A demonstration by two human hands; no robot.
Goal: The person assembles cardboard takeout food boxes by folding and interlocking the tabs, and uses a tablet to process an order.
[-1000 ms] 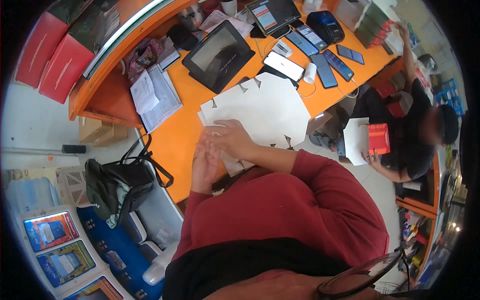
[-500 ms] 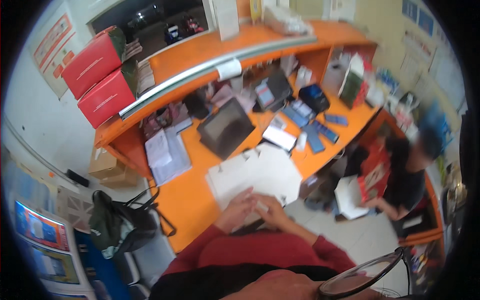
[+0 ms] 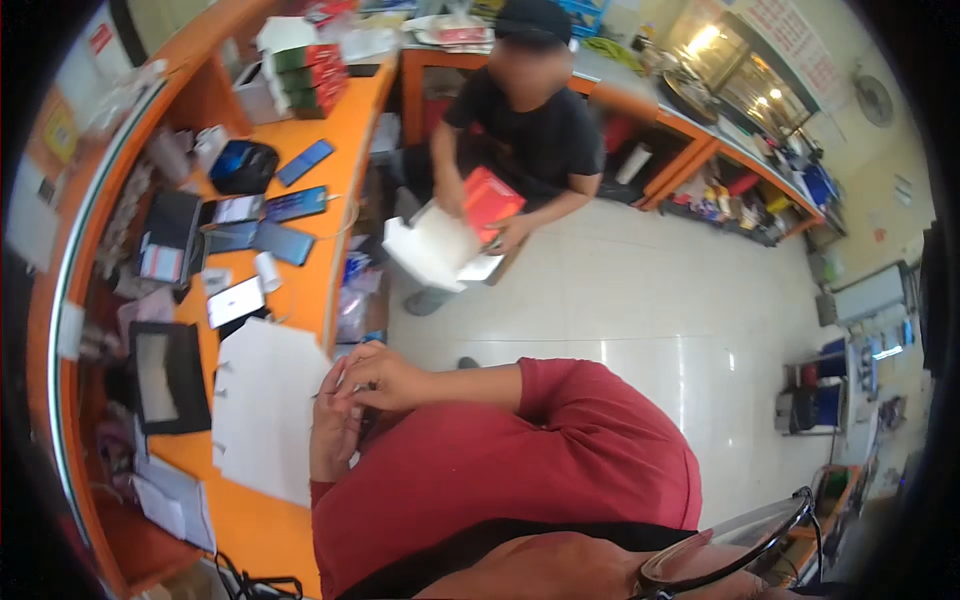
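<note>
White notched sheet [image 3: 268, 410] | long axis along orange counter [image 3: 255, 525], notches facing picture-left | left hand [image 3: 335, 428], right hand [image 3: 385, 380]: fingers touching, cannot tell whether clamped

White card [image 3: 268, 412] between fingers [image 3: 352, 378] and tablet [image 3: 172, 380]

Remotely I noted: cardboard [image 3: 265, 405] lay on the desk [image 3: 250, 515], left of the left hand [image 3: 335, 425]; a tablet [image 3: 158, 378] was left of it, phones [image 3: 298, 203] lay beyond it, a co-worker [image 3: 540, 140] was right of the desk.
</note>
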